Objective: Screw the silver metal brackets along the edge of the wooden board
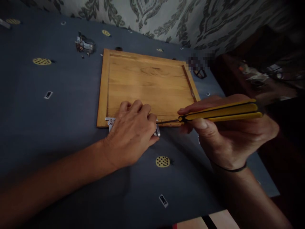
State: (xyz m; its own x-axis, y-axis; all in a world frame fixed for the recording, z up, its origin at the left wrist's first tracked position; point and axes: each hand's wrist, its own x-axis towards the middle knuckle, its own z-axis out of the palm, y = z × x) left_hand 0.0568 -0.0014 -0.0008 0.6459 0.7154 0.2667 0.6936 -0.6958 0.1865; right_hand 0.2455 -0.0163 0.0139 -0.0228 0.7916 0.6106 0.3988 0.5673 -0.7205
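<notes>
A framed wooden panel [147, 79], like a small cabinet door, lies flat on the cloth-covered table. My left hand [134, 130] is closed over a silver metal bracket [110, 122] at the panel's near edge, its fingers curled. Most of the bracket is hidden under the palm; its ends show on both sides. In my right hand [221, 133] is a screwdriver [219, 112] with a yellow and black handle. Its shaft points left along the near edge, and the tip reaches the bracket beside my left fingers, where the exact contact cannot be made out.
Small metal hardware [85, 45] lies on the blue tablecloth [69, 76], beyond the panel to the left. A dark openwork object [199, 73] sits by the far right corner. Patterned curtain fabric [162, 19] hangs behind. Dark furniture [238, 76] with clutter stands at right.
</notes>
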